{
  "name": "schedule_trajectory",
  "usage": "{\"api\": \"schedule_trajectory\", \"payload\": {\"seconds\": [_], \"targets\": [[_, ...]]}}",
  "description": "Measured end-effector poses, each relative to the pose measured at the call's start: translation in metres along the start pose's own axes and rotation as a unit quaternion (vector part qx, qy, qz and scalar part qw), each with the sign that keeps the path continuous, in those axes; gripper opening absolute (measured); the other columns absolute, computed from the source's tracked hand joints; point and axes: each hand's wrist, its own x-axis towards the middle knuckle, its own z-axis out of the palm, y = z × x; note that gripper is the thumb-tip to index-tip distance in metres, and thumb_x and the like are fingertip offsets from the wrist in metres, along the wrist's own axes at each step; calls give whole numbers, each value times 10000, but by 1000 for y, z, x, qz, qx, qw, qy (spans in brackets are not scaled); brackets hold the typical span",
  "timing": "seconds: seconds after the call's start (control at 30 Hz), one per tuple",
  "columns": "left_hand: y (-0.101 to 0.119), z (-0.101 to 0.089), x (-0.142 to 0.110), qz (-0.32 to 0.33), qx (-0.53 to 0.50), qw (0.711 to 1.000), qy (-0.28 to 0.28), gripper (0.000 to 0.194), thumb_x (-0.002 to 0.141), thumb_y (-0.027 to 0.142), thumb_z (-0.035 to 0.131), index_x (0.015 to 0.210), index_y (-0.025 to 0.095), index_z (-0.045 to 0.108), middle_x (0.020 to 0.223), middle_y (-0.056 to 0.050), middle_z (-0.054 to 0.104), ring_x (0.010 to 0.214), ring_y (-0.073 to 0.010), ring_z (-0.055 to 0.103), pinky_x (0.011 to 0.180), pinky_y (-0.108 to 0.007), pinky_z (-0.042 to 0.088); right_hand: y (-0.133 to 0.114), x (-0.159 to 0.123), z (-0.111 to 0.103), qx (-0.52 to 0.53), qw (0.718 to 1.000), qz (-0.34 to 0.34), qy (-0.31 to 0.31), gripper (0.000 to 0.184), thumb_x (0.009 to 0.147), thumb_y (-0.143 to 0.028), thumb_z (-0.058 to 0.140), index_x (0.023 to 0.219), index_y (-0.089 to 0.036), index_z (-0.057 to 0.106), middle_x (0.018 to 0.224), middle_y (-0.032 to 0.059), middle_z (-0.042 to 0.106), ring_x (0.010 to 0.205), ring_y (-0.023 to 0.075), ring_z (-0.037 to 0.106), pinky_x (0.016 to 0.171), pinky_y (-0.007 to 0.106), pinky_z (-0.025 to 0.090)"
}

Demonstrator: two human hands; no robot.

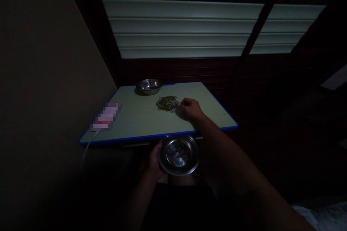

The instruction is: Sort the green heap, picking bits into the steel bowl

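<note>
My left hand (155,160) grips the left rim of a shiny metal bowl (193,166), below the table's front edge. Reflections and a small red-and-white patch show on the inside of its bottom. Over the table, my right hand (191,108) is closed, just right of a loose pile of small greenish-brown grains (166,103). From its fingers a small greyish spoon (176,105) seems to reach into the pile's right side; the dim light blurs its shape.
A second metal bowl (149,87) stands at the back left of the pale, blue-edged table (135,122). At the left edge lies a blurred-out phone (106,116) with a white cable (88,146). Behind rises a dark slatted cabinet with pale panels (181,29).
</note>
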Motion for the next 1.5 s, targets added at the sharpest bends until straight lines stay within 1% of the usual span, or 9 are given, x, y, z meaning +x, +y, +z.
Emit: {"api": "schedule_trajectory", "payload": {"seconds": [0.23, 0.4, 0.53, 0.63, 0.77, 0.9, 1.2, 1.37, 1.5], "targets": [[0, -2, 1, 10, 2, 1000, -13, 175, 782, 277, 626, 817, 135, 722, 738, -65, 745, 677, -214, 681, 764, -359, 528, 1, 1, -1, 8, 1000, 1, -4, 117, 645, -257, 526, 642, -175, 609, 594, -27, 574, 617, 124, 497, 614, 251, 357], [0, -4, 3, 4, 1, 1000, -28, 158, 772, 274, 649, 832, 146, 720, 740, -53, 746, 664, -213, 680, 750, -359, 530, 4, 2, 1, 15, 1000, -1, -5, 128, 647, -274, 531, 654, -175, 612, 605, -29, 579, 617, 121, 496, 620, 247, 364], [-1, -6, 5, 5, 2, 1000, -21, 163, 764, 273, 660, 835, 140, 723, 752, -69, 747, 698, -230, 690, 761, -367, 526, 3, 1, 2, 25, 1000, 4, -13, 109, 642, -258, 533, 645, -176, 605, 598, -30, 576, 612, 121, 498, 617, 247, 368], [-2, -8, 6, 14, -2, 999, -29, 168, 747, 277, 674, 842, 148, 723, 738, -61, 741, 738, -244, 696, 784, -376, 520, 1, 1, 1, 26, 1000, 6, -15, 97, 638, -250, 532, 632, -176, 594, 588, -32, 568, 612, 121, 498, 614, 246, 367], [-2, -8, 5, 9, 6, 1000, -25, 179, 744, 299, 682, 831, 147, 721, 721, -56, 738, 741, -245, 695, 786, -377, 523, -1, 0, 0, 29, 1000, 3, -9, 103, 633, -258, 526, 626, -175, 588, 584, -31, 558, 612, 122, 492, 608, 247, 361], [-1, -8, 5, 3, 9, 1000, -16, 153, 748, 290, 673, 805, 156, 718, 723, -57, 743, 742, -246, 695, 793, -383, 526, -4, -2, -1, 39, 999, 12, -27, 107, 621, -267, 522, 604, -174, 573, 558, -31, 534, 581, 117, 470, 573, 245, 341], [-1, -8, 5, 0, 2, 1000, -17, 163, 760, 278, 666, 822, 138, 722, 731, -70, 736, 760, -260, 694, 785, -388, 521, -2, -2, 0, 44, 999, 12, -29, 114, 622, -270, 540, 621, -170, 595, 576, -28, 559, 586, 113, 477, 586, 240, 362], [0, -7, 3, 5, -2, 1000, -6, 141, 767, 264, 657, 813, 143, 714, 724, -63, 736, 691, -227, 685, 746, -365, 531, -1, -1, 0, 10, 1000, 11, -4, 103, 634, -258, 539, 621, -175, 599, 568, -30, 567, 590, 116, 485, 583, 241, 357], [0, -7, 3, -11, 4, 1000, -5, 176, 766, 290, 658, 855, 151, 715, 716, -68, 731, 733, -257, 698, 764, -393, 536, -2, -1, -1, -7, 1000, 9, 13, 100, 643, -246, 529, 615, -177, 596, 571, -29, 570, 604, 120, 492, 592, 242, 360]]}}
